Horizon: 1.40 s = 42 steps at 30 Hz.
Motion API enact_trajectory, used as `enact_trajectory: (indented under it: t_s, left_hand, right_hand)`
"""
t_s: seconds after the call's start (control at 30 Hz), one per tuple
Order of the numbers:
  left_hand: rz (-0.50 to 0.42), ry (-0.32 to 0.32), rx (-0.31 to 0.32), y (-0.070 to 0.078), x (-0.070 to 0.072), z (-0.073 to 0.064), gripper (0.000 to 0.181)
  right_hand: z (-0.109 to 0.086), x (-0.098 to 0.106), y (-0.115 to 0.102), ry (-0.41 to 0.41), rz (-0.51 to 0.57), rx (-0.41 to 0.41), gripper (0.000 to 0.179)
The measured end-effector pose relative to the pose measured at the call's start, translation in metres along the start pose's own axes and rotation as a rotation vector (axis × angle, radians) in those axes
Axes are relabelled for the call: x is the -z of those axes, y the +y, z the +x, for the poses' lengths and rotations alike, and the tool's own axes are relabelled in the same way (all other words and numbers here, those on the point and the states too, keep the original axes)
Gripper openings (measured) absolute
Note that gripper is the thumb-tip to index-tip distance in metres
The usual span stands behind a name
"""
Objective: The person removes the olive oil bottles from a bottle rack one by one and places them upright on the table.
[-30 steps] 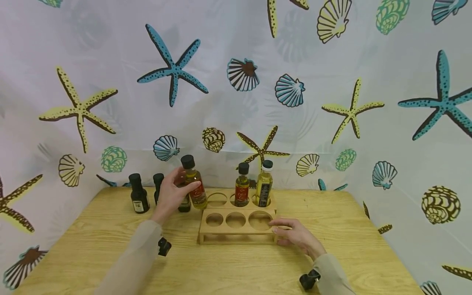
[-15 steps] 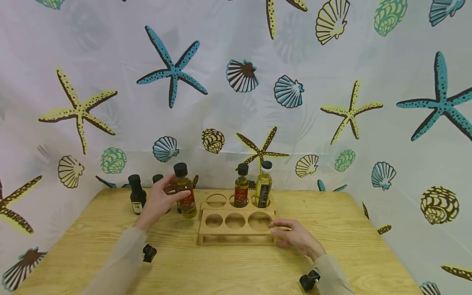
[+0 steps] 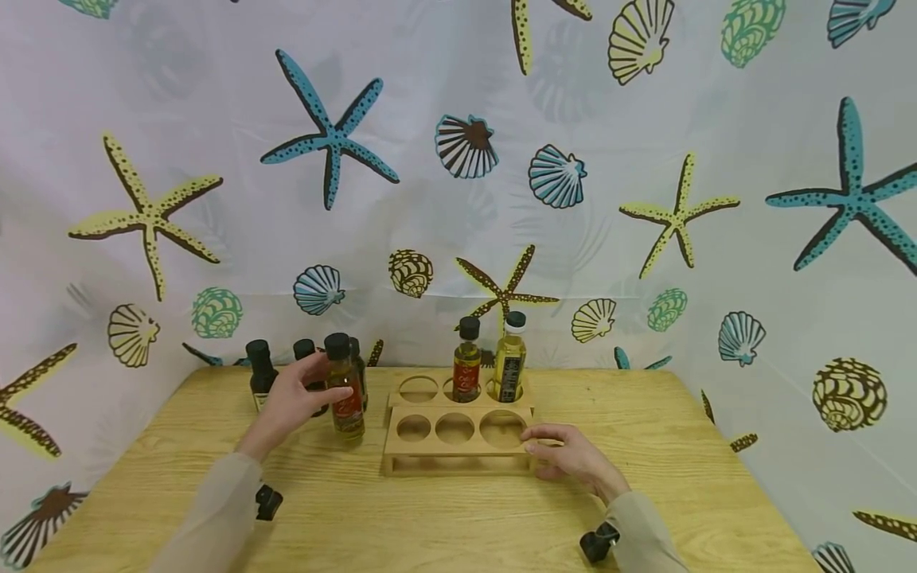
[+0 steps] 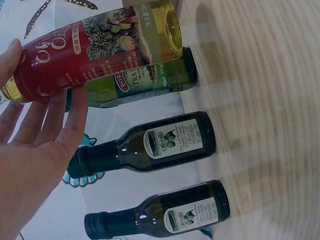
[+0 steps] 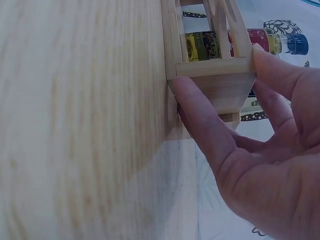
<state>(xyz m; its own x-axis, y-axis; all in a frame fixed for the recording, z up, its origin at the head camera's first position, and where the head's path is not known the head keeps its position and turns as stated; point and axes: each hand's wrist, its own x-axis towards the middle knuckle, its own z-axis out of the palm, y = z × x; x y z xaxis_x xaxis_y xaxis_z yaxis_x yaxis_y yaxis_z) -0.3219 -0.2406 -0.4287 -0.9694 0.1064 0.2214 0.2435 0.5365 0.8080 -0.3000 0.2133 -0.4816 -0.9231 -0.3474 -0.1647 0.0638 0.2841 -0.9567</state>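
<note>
Bottle: held upright in the left hand, just left of the rack, its base at or just above the worktop; contact cannot be told.
Bottle's look: clear glass with yellow oil, a red label and a black cap; in the left wrist view the red label is seen to wrap most of the body.
Long axis: vertical, cap up, parallel to the bottles already seated in the rack.
Direction from hand: the bottle is kept on the rack side of the left palm, with the thumb across the label and the fingers behind it.
Left hand: curled loosely round the bottle's body, not spread.
Right hand: pressed against the rack's right end, thumb along the lower edge and fingers over the top corner, so the rack is gripped there.
Nearer hand: the left, by far; the right is well apart from the bottle, across the rack.
Rack: wooden, six round holes in two rows; the back middle hole is filled by a red-labelled bottle and the back right by a pale bottle; four holes are unfilled.
Dark bottles: stood left of the rack, behind the left hand; three are counted in the left wrist view.
</note>
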Motion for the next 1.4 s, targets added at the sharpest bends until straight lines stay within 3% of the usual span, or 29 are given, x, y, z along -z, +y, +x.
enact_trajectory:
  t_s: [0.17,0.4,0.63,1.0,1.4]
  left_hand:
    - [-0.002,-0.010,-0.004,-0.005,0.004,-0.005,0.093]
    - [0.012,-0.007,-0.033,-0.010,0.007,-0.006,0.081]
    - [-0.001,-0.017,-0.009,-0.012,0.007,-0.006,0.087]
    - [0.005,-0.047,-0.013,-0.015,0.002,-0.007,0.077]
    - [-0.036,-0.060,0.007,-0.021,-0.001,-0.005,0.082]
  right_hand:
    - [0.000,-0.001,0.000,0.007,0.001,-0.009,0.040]
    - [0.001,-0.001,-0.001,0.015,0.000,-0.008,0.041]
    - [0.001,-0.001,-0.002,0.023,0.000,-0.003,0.040]
    - [0.000,-0.002,0.000,0.016,0.013,-0.014,0.041]
    - [0.002,-0.001,0.001,0.018,0.009,-0.013,0.041]
